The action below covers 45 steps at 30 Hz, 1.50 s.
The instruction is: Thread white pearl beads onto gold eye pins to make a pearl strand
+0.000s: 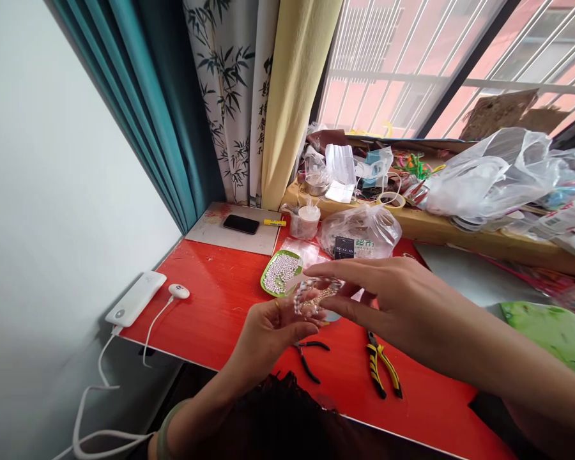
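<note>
All positions refer to the green tray (268, 291) of beads (280, 269). Far left: white power bank (137, 299). Left rear: phone (241, 223). Front: my left hand (264, 335), fingers clamped on the beaded loop (319, 298) at the tray's front right; then small pliers (308, 368). Right rear: plastic bag (383, 223), its lower edge screened by my right hand (388, 291). My right fingers straddle the loop; I cannot tell whether they pinch it. Right front: yellow-handled pliers (374, 367).

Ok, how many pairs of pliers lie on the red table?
2: black-handled pliers below the left hand, yellow-black pliers below the right hand. Others may be hidden.
</note>
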Each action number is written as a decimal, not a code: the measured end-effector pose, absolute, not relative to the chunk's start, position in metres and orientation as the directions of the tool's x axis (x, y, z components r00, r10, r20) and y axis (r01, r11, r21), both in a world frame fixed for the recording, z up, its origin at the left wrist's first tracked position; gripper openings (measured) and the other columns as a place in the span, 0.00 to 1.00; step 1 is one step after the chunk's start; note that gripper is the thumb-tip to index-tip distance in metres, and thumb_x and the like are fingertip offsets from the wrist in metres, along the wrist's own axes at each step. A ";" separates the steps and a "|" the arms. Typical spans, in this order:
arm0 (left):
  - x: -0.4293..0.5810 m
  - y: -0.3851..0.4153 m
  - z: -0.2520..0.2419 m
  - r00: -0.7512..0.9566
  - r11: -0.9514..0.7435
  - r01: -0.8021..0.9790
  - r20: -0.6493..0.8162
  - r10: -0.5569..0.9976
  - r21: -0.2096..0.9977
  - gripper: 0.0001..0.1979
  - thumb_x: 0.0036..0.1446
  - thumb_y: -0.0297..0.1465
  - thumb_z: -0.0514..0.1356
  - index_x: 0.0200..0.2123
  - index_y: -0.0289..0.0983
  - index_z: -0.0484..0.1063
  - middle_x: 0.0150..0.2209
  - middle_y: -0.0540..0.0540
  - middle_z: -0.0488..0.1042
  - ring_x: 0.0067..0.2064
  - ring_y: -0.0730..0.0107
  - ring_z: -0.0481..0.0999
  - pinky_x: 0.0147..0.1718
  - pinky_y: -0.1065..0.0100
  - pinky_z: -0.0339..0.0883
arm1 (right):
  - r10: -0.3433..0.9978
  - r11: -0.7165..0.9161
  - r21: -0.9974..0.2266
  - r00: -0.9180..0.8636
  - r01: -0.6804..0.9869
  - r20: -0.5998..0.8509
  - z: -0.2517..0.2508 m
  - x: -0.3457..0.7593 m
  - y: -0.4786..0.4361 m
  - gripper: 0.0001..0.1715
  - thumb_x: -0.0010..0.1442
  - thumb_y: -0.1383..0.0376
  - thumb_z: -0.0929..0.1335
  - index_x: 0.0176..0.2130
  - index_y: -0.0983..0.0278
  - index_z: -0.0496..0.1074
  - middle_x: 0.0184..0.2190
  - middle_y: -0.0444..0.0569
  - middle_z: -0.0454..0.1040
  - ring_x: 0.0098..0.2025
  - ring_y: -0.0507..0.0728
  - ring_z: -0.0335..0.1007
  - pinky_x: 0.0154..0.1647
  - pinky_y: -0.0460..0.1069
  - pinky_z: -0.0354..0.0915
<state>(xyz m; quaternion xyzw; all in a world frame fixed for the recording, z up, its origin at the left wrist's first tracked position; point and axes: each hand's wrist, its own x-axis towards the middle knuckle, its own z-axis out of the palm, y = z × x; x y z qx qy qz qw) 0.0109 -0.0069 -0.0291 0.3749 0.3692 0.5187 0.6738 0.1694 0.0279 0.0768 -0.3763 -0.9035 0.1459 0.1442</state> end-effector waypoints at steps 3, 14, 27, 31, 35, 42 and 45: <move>0.011 -0.008 -0.030 0.184 0.177 -0.444 -0.104 0.977 0.878 0.11 0.43 0.21 0.67 0.31 0.40 0.79 0.31 0.51 0.82 0.34 0.69 0.81 0.36 0.73 0.74 | 0.718 0.695 -0.268 -0.666 0.667 0.204 0.080 0.169 0.026 0.11 0.60 0.69 0.64 0.41 0.61 0.74 0.31 0.44 0.79 0.27 0.53 0.74 0.25 0.46 0.61; 0.005 -0.009 -0.032 0.254 0.147 -0.484 -0.022 0.967 0.863 0.12 0.47 0.24 0.66 0.37 0.41 0.78 0.31 0.50 0.82 0.33 0.69 0.80 0.34 0.70 0.74 | 0.553 0.833 -0.175 -0.785 0.524 0.279 0.069 0.174 0.029 0.12 0.62 0.67 0.63 0.38 0.62 0.76 0.51 0.55 0.69 0.56 0.62 0.59 0.48 0.57 0.65; 0.002 -0.011 -0.034 0.321 0.115 -0.338 0.000 0.947 0.934 0.22 0.59 0.44 0.53 0.46 0.35 0.74 0.40 0.38 0.80 0.38 0.62 0.79 0.35 0.66 0.70 | 0.585 0.773 -0.391 -0.800 0.499 0.135 0.069 0.176 0.044 0.13 0.61 0.70 0.63 0.39 0.59 0.77 0.48 0.50 0.70 0.52 0.57 0.62 0.50 0.54 0.62; -0.002 -0.011 -0.031 0.364 0.083 -0.261 0.018 0.931 0.962 0.22 0.60 0.43 0.52 0.48 0.36 0.73 0.41 0.39 0.80 0.38 0.62 0.79 0.36 0.67 0.69 | 0.586 0.720 -0.462 -0.810 0.517 0.007 0.072 0.174 0.053 0.10 0.60 0.67 0.66 0.35 0.60 0.78 0.46 0.48 0.73 0.48 0.56 0.67 0.48 0.53 0.62; -0.003 -0.010 -0.029 0.353 0.058 -0.186 0.012 0.935 0.981 0.21 0.59 0.44 0.53 0.45 0.37 0.76 0.39 0.41 0.80 0.37 0.64 0.78 0.34 0.69 0.68 | 0.577 0.732 -0.407 -0.815 0.547 -0.058 0.070 0.168 0.052 0.10 0.59 0.63 0.67 0.31 0.60 0.78 0.45 0.47 0.74 0.46 0.56 0.69 0.44 0.52 0.63; -0.004 -0.005 -0.037 0.252 0.089 -0.225 -0.030 0.967 0.970 0.20 0.56 0.44 0.57 0.43 0.36 0.77 0.34 0.42 0.81 0.37 0.62 0.79 0.38 0.65 0.69 | 0.552 0.785 -0.326 -0.834 0.526 -0.016 0.061 0.159 0.044 0.08 0.59 0.64 0.66 0.33 0.62 0.77 0.44 0.47 0.75 0.43 0.57 0.71 0.41 0.52 0.64; -0.006 -0.005 -0.040 0.252 0.137 -0.345 -0.049 0.966 0.929 0.22 0.56 0.45 0.56 0.45 0.35 0.76 0.35 0.40 0.81 0.37 0.60 0.79 0.35 0.65 0.69 | 0.663 0.689 -0.481 -0.739 0.542 0.116 0.058 0.156 0.044 0.07 0.58 0.66 0.67 0.32 0.63 0.77 0.41 0.48 0.76 0.41 0.55 0.72 0.41 0.51 0.66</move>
